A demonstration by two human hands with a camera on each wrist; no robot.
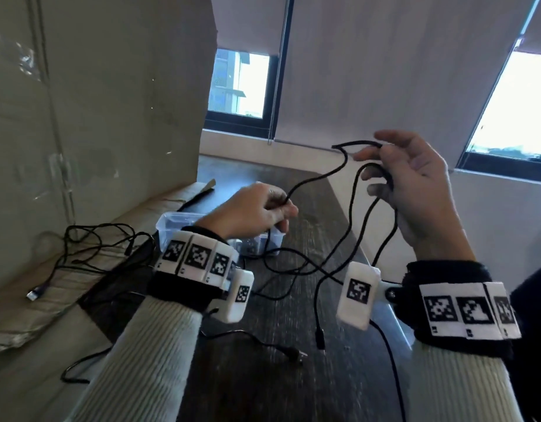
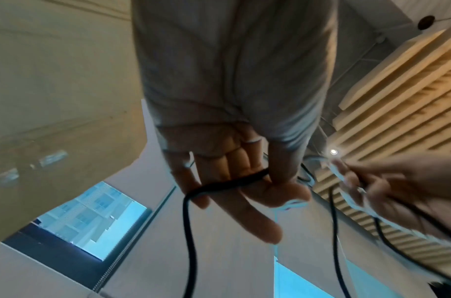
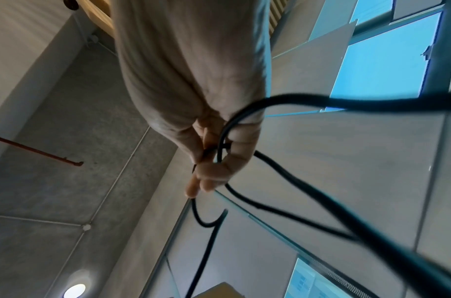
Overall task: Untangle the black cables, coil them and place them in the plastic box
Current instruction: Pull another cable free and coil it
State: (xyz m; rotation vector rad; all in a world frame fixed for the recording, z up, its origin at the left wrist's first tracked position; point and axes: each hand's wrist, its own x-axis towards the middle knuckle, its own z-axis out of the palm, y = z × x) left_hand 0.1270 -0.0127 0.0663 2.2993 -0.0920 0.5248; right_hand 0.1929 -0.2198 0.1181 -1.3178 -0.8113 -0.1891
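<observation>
Black cable (image 1: 321,175) pinched in left hand (image 1: 251,210), looped in right hand (image 1: 415,184); plastic box (image 1: 171,222) contents unclear

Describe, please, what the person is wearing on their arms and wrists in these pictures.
Both arms wear cream ribbed knit sleeves. Over each cuff sits a black fabric wristband carrying a row of white blocks printed with black square marker codes. A white camera housing with one more code stands off each wrist on its inner side, the right one on a small black bracket. The left hand and right hand are bare.
</observation>
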